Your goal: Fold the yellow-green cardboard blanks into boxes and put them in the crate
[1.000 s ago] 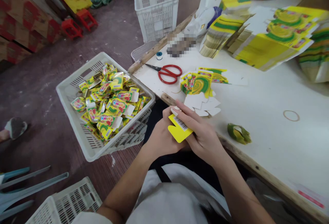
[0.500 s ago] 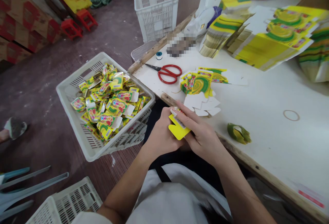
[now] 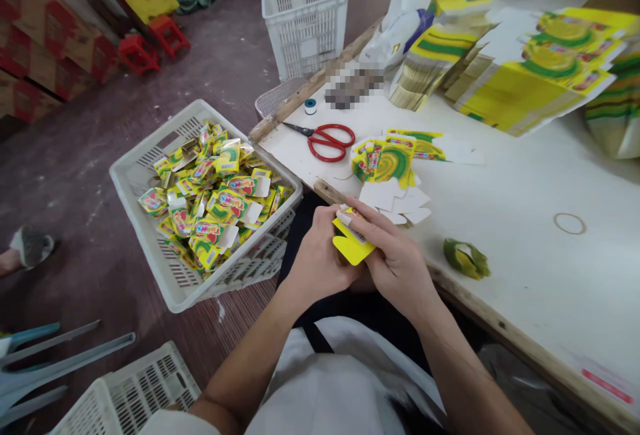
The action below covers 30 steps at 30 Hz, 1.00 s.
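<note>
Head view showed me both hands working 1 small yellow carton blank (image 3: pixel 353 245) just off the near edge of the white table (image 3: pixel 525 268), above the lap. My left hand (image 3: pixel 320 258) was closed on the blank from beneath and from the left, thumb hidden behind the card. My right hand (image 3: pixel 397 262) was closed on it from above, its fingers (image 3: pixel 360 218) laid across the top edge and partly over the barcode panel. Both hands touched the blank, so neither was nearer; it sat between them, slightly left of the right palm.

I judged the blank's long axis to run from upper left to lower right, with the notched yellow flap pointing down and toward my body and the printed end pointing up toward the table. Whether it was fully flat or partly folded I could not tell.

Left of the hands stood a white crate (image 3: pixel 150 235) heaped with folded cartons (image 3: pixel 215 202). On the table, beyond the hands, lay a small pile of flat blanks (image 3: pixel 387 168), with red scissors (image 3: pixel 327 142) just beside it.
</note>
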Each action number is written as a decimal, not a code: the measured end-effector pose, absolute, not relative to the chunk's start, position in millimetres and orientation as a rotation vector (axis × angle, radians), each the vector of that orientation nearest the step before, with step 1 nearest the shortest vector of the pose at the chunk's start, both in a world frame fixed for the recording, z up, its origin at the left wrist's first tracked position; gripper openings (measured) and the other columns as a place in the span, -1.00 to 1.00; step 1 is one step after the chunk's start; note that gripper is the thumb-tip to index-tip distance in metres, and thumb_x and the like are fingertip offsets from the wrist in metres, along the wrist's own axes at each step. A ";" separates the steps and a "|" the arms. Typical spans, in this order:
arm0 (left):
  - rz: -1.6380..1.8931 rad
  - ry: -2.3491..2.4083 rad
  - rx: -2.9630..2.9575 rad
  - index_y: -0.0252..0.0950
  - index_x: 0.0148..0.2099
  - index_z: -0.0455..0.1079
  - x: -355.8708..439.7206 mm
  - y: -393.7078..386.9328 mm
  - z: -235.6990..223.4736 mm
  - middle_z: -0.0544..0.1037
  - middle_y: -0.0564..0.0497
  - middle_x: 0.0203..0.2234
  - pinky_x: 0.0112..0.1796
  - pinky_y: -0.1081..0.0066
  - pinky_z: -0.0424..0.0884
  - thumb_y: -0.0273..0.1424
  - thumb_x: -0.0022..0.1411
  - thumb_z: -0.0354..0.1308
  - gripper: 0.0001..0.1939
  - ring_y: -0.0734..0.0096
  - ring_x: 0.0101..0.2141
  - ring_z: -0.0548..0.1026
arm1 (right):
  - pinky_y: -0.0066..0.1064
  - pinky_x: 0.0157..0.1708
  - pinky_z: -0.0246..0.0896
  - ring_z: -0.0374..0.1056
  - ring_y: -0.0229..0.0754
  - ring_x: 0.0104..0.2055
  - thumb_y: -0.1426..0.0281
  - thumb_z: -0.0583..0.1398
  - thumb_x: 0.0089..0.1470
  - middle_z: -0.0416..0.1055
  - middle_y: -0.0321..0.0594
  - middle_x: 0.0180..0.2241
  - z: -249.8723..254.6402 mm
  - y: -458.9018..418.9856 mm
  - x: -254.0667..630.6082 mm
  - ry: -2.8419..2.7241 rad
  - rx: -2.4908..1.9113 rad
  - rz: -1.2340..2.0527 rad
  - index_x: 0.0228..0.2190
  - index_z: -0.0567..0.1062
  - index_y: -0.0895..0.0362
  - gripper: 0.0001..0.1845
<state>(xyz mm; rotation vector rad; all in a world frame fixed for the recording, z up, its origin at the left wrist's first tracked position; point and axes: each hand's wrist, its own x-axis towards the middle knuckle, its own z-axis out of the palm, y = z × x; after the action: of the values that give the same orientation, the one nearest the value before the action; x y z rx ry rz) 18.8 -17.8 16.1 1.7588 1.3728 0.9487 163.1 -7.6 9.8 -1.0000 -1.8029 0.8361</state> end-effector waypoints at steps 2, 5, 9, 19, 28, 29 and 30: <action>0.963 1.396 1.758 -0.21 0.02 0.17 18.8 -17.3 17.2 0.33 -0.08 -0.07 -0.03 0.19 0.43 -0.47 0.05 0.26 -0.50 0.15 -0.01 0.40 | -0.17 0.19 0.29 0.31 -0.11 0.24 0.68 0.04 0.13 0.31 -0.19 0.26 9.4 -7.3 162.8 -1.777 -1.009 0.818 0.12 0.46 -0.08 -0.36; 0.967 1.461 1.753 -0.22 0.07 0.16 17.8 -16.4 18.5 0.36 -0.08 -0.10 -0.05 0.15 0.42 -0.44 0.04 0.26 -0.44 0.15 -0.06 0.43 | -0.18 0.17 0.32 0.33 -0.10 0.22 0.63 0.05 0.18 0.32 -0.19 0.25 9.5 -6.5 162.3 -1.747 -1.019 0.798 0.13 0.45 -0.11 -0.41; 0.932 1.550 1.811 -0.25 0.05 0.21 16.1 -15.2 19.6 0.38 -0.09 -0.10 -0.05 0.09 0.40 -0.45 -0.03 0.26 -0.44 0.12 -0.09 0.43 | -0.12 0.19 0.29 0.30 -0.06 0.24 0.59 0.05 0.21 0.33 -0.15 0.23 9.3 -5.4 162.0 -1.719 -1.032 0.791 0.13 0.45 -0.07 -0.45; 0.915 1.542 1.822 -0.25 0.03 0.27 15.0 -13.1 26.1 0.43 -0.11 -0.08 0.00 0.10 0.38 -0.48 -0.06 0.24 -0.46 0.09 -0.06 0.45 | -0.01 0.22 0.25 0.30 -0.02 0.25 0.52 0.05 0.24 0.35 -0.11 0.22 12.1 -7.0 164.5 -1.707 -1.105 0.759 0.11 0.46 -0.03 -0.52; 0.922 1.532 1.828 -0.27 -0.02 0.31 15.9 -12.5 28.8 0.45 -0.11 -0.11 -0.03 0.13 0.41 -0.50 -0.06 0.24 -0.52 0.11 -0.08 0.47 | -0.03 0.22 0.25 0.31 -0.01 0.24 0.55 0.05 0.22 0.35 -0.11 0.22 14.5 -7.8 164.7 -1.712 -1.109 0.750 0.11 0.46 -0.03 -0.51; 0.933 1.521 1.827 -0.27 -0.03 0.31 15.8 -12.4 28.8 0.45 -0.10 -0.12 -0.03 0.15 0.42 -0.50 -0.06 0.24 -0.52 0.13 -0.09 0.47 | -0.04 0.22 0.25 0.31 -0.01 0.24 0.55 0.06 0.22 0.35 -0.11 0.22 14.9 -8.0 164.8 -1.714 -1.107 0.751 0.11 0.46 -0.03 -0.51; 0.945 1.509 1.827 -0.27 -0.03 0.32 15.7 -12.3 28.8 0.45 -0.09 -0.12 -0.03 0.17 0.42 -0.51 -0.07 0.24 -0.52 0.15 -0.09 0.47 | -0.04 0.22 0.25 0.31 -0.01 0.24 0.55 0.06 0.22 0.35 -0.11 0.22 15.3 -8.2 164.7 -1.712 -1.104 0.755 0.11 0.46 -0.02 -0.51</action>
<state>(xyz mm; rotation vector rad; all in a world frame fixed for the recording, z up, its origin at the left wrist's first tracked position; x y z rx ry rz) 15.7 -12.3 28.8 1.8273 1.5092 0.9447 164.7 -8.2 15.3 -1.1045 -1.7125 0.7547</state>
